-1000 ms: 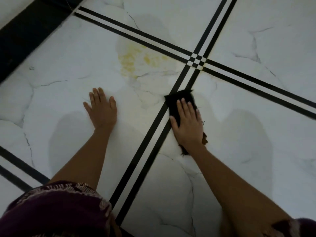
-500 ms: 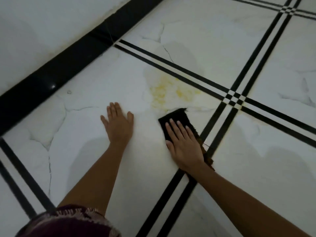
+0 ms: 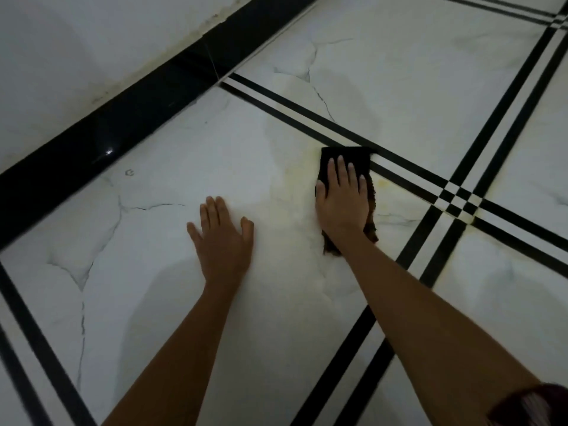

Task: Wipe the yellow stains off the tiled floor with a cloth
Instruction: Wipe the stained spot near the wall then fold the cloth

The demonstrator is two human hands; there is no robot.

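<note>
Looked down from head height onto a white marble-patterned tiled floor (image 3: pixel 190 167) crossed by paired black stripes (image 3: pixel 408 176). Pressed flat on a dark cloth (image 3: pixel 344 159) was the right hand (image 3: pixel 342 198), palm down, fingers (image 3: pixel 339 170) straight and together, not curled around the fabric; pinned the cloth to the floor rather than gripping it. Showed the cloth's black far end beyond the fingertips, touching the nearer black stripe, and a brownish frayed end sticking out beside the wrist. Lay under and around the cloth a faint yellow stain (image 3: pixel 302 186), smeared pale along the cloth's left edge, with a small yellow spot (image 3: pixel 382 182) just to its right near the stripe. Rested to the left of the cloth, apart from it, the left hand (image 3: pixel 222 238), flat on the bare tile with fingers spread, empty. Stretched both bare forearms up from the bottom of the view. Peeked in at the bottom right corner a bit of dark purple patterned fabric (image 3: pixel 541 405). Ran diagonally across the upper left a glossy black skirting band (image 3: pixel 123 124) at the foot of a white wall (image 3: pixel 76 41).
</note>
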